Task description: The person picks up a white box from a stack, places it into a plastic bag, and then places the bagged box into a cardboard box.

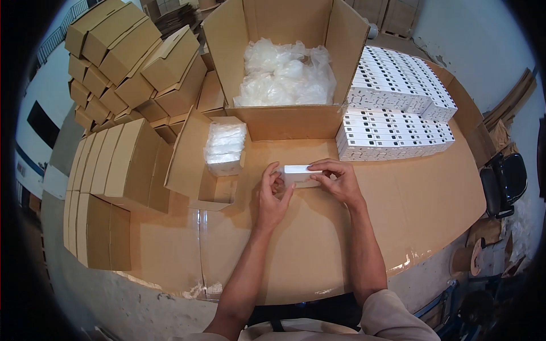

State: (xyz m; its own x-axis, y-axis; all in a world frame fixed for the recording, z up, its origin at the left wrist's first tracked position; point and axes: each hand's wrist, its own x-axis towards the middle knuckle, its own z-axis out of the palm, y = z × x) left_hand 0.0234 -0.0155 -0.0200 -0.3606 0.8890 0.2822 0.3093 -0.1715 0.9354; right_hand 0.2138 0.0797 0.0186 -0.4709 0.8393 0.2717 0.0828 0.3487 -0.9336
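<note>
A small white box (301,169) is held level over the cardboard-covered table, between my two hands. A clear plastic bag (290,178) shows around its left end and lower side. My right hand (339,181) pinches the box's right end between thumb and fingers. At the left, my left hand (274,196) is curled around the bag's edge, with the thumb below the box. Just left of my hands stands an open carton (213,196), with several plastic-wrapped white packs (226,145) stacked at its far end.
A large open carton (293,122) full of clear plastic bags (287,74) stands at the back. White boxes (398,133) are stacked in rows at the right. Closed brown cartons (122,165) fill the left side, with more piled behind. A black chair (503,184) is beyond the right edge.
</note>
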